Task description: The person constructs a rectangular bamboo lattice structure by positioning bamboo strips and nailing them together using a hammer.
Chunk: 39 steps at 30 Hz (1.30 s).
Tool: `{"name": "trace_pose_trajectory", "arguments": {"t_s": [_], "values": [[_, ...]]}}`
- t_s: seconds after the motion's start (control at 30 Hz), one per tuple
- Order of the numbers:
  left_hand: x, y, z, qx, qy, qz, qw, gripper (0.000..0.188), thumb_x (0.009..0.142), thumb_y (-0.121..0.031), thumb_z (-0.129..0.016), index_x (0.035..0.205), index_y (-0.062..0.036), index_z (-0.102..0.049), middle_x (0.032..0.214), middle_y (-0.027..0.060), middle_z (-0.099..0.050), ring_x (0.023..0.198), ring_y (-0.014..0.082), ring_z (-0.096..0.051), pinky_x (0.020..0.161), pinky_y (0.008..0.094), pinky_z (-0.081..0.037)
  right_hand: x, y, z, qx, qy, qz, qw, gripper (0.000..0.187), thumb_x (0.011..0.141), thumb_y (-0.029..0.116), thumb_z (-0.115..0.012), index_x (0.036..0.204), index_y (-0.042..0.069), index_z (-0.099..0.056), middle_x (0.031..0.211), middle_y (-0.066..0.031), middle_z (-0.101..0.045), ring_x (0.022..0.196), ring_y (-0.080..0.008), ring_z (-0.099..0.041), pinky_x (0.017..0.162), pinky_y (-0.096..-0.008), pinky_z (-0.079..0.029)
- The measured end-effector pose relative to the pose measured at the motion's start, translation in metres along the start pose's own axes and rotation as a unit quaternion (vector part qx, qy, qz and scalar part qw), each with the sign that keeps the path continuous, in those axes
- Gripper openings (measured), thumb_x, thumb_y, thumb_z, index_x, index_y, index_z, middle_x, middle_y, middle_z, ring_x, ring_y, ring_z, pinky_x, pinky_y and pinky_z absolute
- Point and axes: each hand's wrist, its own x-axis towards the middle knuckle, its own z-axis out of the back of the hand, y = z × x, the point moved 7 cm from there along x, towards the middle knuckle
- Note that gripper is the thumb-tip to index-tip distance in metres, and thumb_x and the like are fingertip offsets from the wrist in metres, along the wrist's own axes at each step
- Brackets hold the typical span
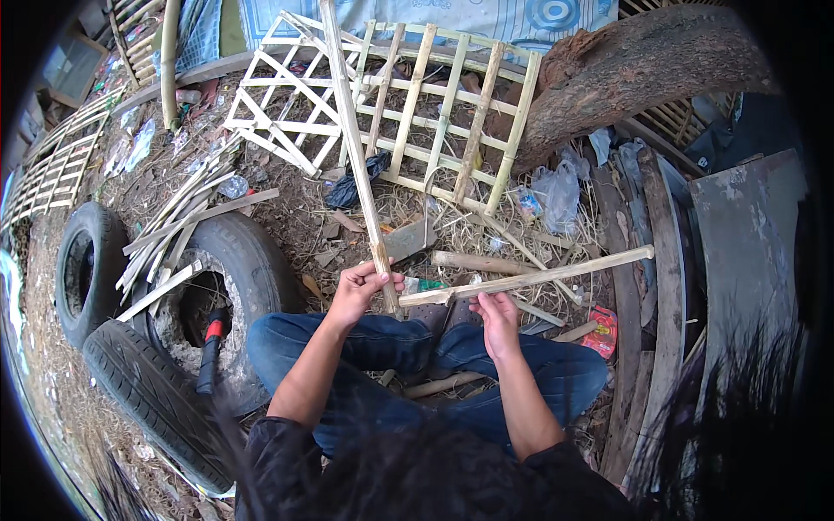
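Note:
My left hand is closed round the lower part of a long split bamboo strip, which slants up and away from me. In my right hand is a shorter bamboo strip, pinched from below and pointing off to the right. Its left end meets or nearly meets the foot of the long strip; contact is hard to tell. Beyond both hands lies a bamboo lattice panel of crossed slats. A round bamboo piece rests on the ground just past the right-hand strip.
Old tyres stand at my left, with a bundle of bamboo strips and a black-and-red handle on one. A thick tree trunk leans at the far right. Boards and a plastic bag lie right.

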Motion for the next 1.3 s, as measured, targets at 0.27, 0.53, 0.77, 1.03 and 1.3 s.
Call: {"name": "trace_pose_trajectory", "arguments": {"t_s": [0.27, 0.53, 0.77, 1.03, 1.3], "values": [[0.002, -0.007, 0.015, 0.051, -0.019, -0.029, 0.998, 0.034, 0.093, -0.006, -0.056, 0.125, 0.0048, -0.054, 0.098, 0.0156, -0.069, 0.086, 0.0215, -0.069, 0.081, 0.0335, -0.055, -0.001, -0.008, -0.010, -0.005, 0.037, -0.057, 0.998, 0.019, 0.093, 0.018, -0.059, 0.108, 0.006, -0.060, 0.099, -0.0058, -0.064, 0.091, -0.0124, -0.059, 0.078, -0.0271, -0.047], [-0.004, -0.041, 0.070, 0.165, -0.045, -0.008, 0.985, 0.030, 0.092, -0.006, -0.058, 0.120, 0.0055, -0.057, 0.092, 0.0122, -0.069, 0.079, 0.0169, -0.067, 0.074, 0.0307, -0.055, -0.012, -0.026, 0.015, -0.055, 0.031, -0.129, 0.990, 0.035, 0.092, 0.017, -0.060, 0.125, 0.007, -0.051, 0.102, -0.0064, -0.063, 0.091, -0.0126, -0.058, 0.076, -0.0274, -0.048], [-0.010, 0.023, 0.069, 0.112, -0.094, 0.163, 0.976, 0.022, 0.096, -0.013, -0.054, 0.110, 0.0023, -0.060, 0.093, 0.0114, -0.068, 0.081, 0.0192, -0.068, 0.074, 0.0320, -0.056, -0.014, -0.030, 0.050, -0.052, -0.011, -0.131, 0.990, 0.037, 0.089, 0.017, -0.063, 0.122, 0.004, -0.052, 0.093, -0.0032, -0.063, 0.084, -0.0099, -0.058, 0.070, -0.0245, -0.046], [-0.078, 0.090, 0.000, -0.037, -0.193, 0.143, 0.970, 0.030, 0.098, -0.012, -0.051, 0.123, 0.0040, -0.053, 0.098, 0.0153, -0.066, 0.084, 0.0225, -0.069, 0.074, 0.0321, -0.057, -0.018, -0.032, 0.082, -0.085, -0.061, -0.072, 0.992, 0.036, 0.087, 0.010, -0.066, 0.119, 0.002, -0.053, 0.090, -0.0041, -0.062, 0.082, -0.0101, -0.058, 0.071, -0.0244, -0.047], [-0.090, 0.085, -0.001, 0.007, -0.251, 0.051, 0.967, 0.038, 0.097, -0.014, -0.055, 0.130, 0.0015, -0.050, 0.100, 0.0150, -0.066, 0.085, 0.0213, -0.068, 0.077, 0.0310, -0.055, -0.011, -0.047, 0.099, -0.091, -0.080, -0.060, 0.991, 0.038, 0.084, 0.008, -0.069, 0.118, 0.002, -0.052, 0.089, -0.0048, -0.062, 0.083, -0.0116, -0.060, 0.074, -0.0251, -0.049]]}}
